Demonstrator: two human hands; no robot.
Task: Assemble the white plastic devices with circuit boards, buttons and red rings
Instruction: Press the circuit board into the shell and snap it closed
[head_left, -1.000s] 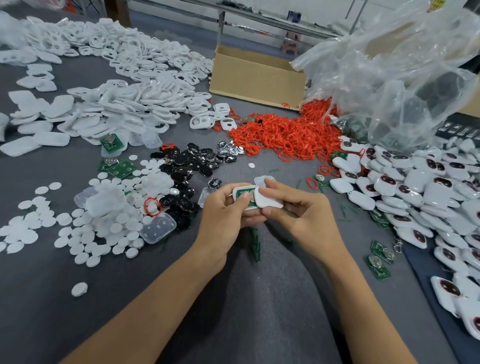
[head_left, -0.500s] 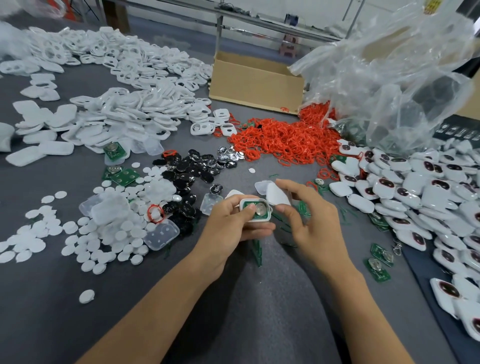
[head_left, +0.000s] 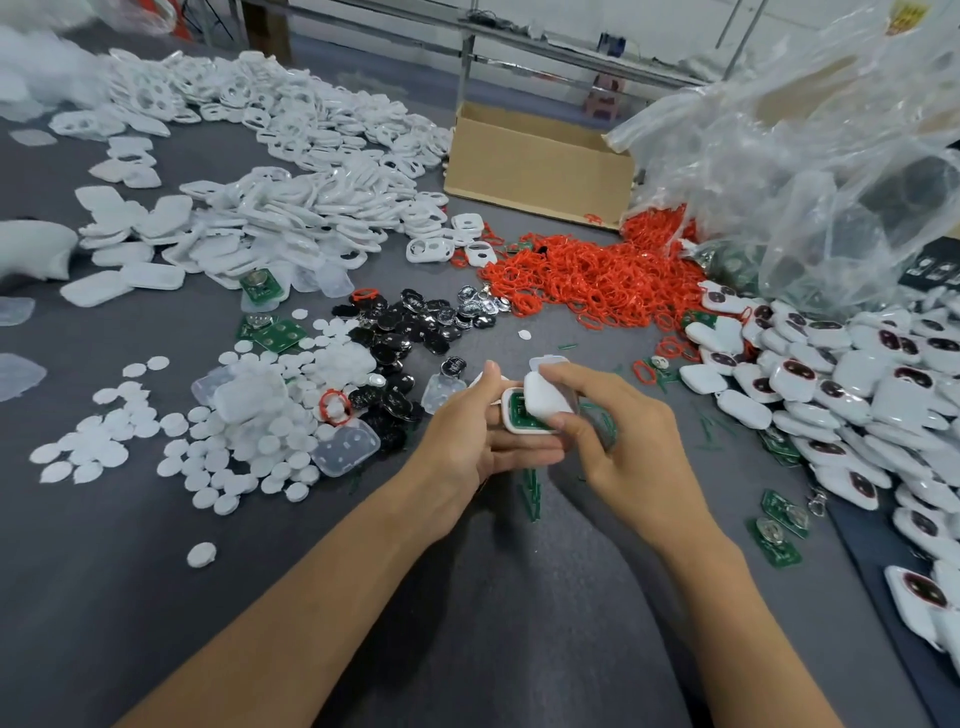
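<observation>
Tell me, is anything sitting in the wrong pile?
Yes. One red ring lies among the white discs, away from the red ring heap. A single white disc also sits alone, nearer the person. Nothing looks broken.

The white cover (head_left: 545, 397) hides most of the circuit board (head_left: 519, 409) in the shell (head_left: 522, 429); finished devices (head_left: 857, 374) overrun the right edge

One head-worn wide-angle view, facing forward and down, close above the grey table (head_left: 93, 597)
</observation>
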